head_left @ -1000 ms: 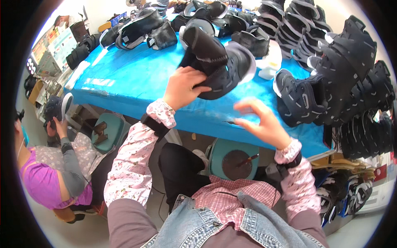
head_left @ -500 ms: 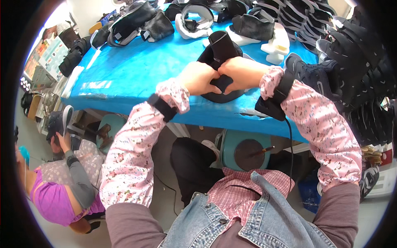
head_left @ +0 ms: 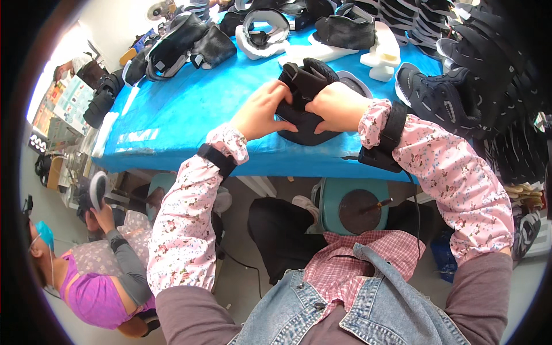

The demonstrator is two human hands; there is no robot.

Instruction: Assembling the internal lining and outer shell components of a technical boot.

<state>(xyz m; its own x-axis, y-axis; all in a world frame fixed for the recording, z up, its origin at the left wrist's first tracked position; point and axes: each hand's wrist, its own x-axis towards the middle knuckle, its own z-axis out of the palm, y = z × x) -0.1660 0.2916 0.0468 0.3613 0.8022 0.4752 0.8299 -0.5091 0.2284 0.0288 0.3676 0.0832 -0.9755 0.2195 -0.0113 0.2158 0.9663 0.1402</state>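
A black shoe upper (head_left: 300, 118) rests near the front edge of the blue-covered table, its strap flap (head_left: 305, 80) standing up at the far end. My left hand (head_left: 265, 111) grips its left side, fingers over the far part and thumb at the near edge. From the right, my right hand (head_left: 340, 107) pinches the upper between thumb and curled fingers. Part of the upper is hidden behind both hands. Just beyond my right hand lies a pale grey sole piece (head_left: 353, 82).
White soles (head_left: 382, 53) and black uppers (head_left: 344, 31) lie across the back of the blue table (head_left: 172, 109). Finished-looking black shoes (head_left: 440, 98) and stacked uppers crowd the right. A green stool (head_left: 333, 213) stands below. At left, another person (head_left: 95, 282) holds a shoe (head_left: 95, 190).
My hands have moved apart, the left one further left, showing more of the upper between them. The strap flap has tipped lower. The whole view has shifted slightly.
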